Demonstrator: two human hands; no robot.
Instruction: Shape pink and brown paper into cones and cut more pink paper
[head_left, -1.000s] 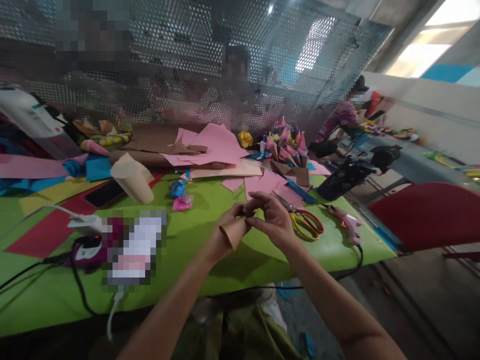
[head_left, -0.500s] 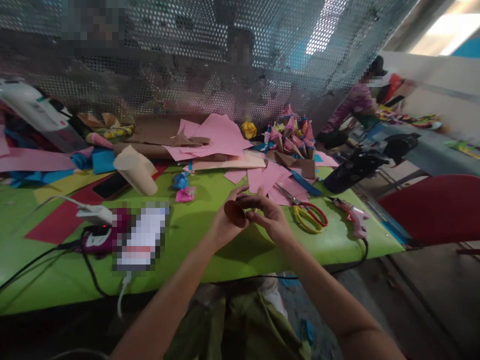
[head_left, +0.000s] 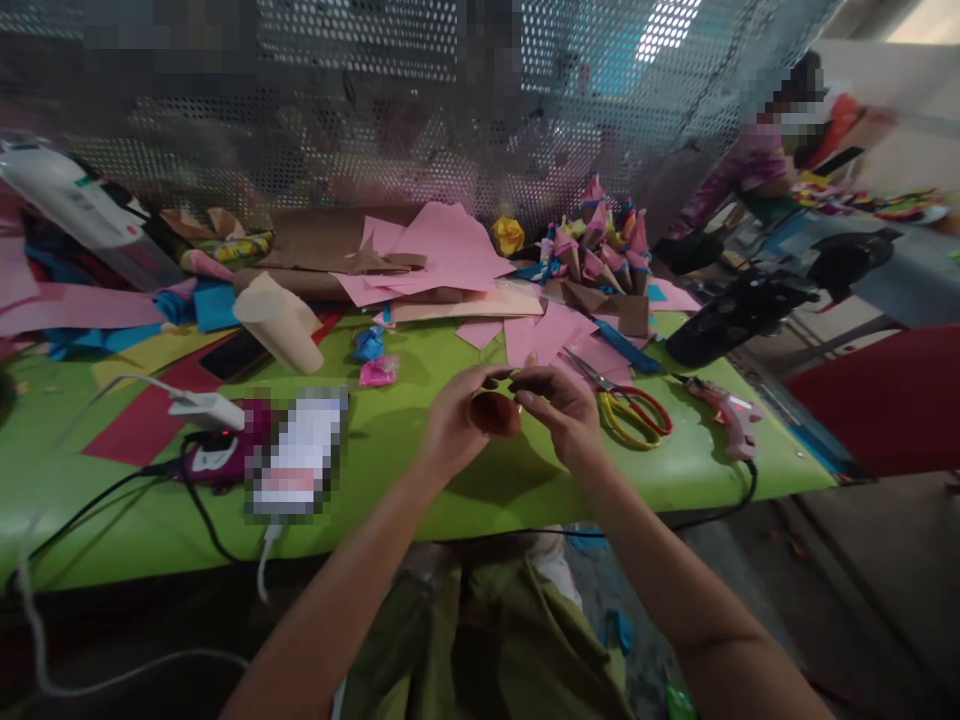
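A brown paper cone (head_left: 493,412) is in my left hand (head_left: 452,418), its open mouth turned toward me. The left fingers curl around its far side. Beside the cone's rim, my right hand (head_left: 564,408) is closed in a pinch, its fingertips close to those of the left. What sits between the right fingertips is too small to tell. Both hands are above the green tabletop (head_left: 420,510). To the right of my right hand lie scissors (head_left: 634,415) with red and yellow handles, and beyond them a pink glue gun (head_left: 731,415).
Pink paper sheets (head_left: 450,250) and a cluster of small paper cones (head_left: 600,250) lie at the back. A beige paper roll (head_left: 281,325), a phone (head_left: 300,455) and a purple power strip (head_left: 225,455) with cables are on the left. Another person (head_left: 750,165) is at the far right.
The view has shifted slightly, so the table things appear a little further right and higher. The cone's mouth has turned somewhat, and the right fingertips have shifted along its rim.
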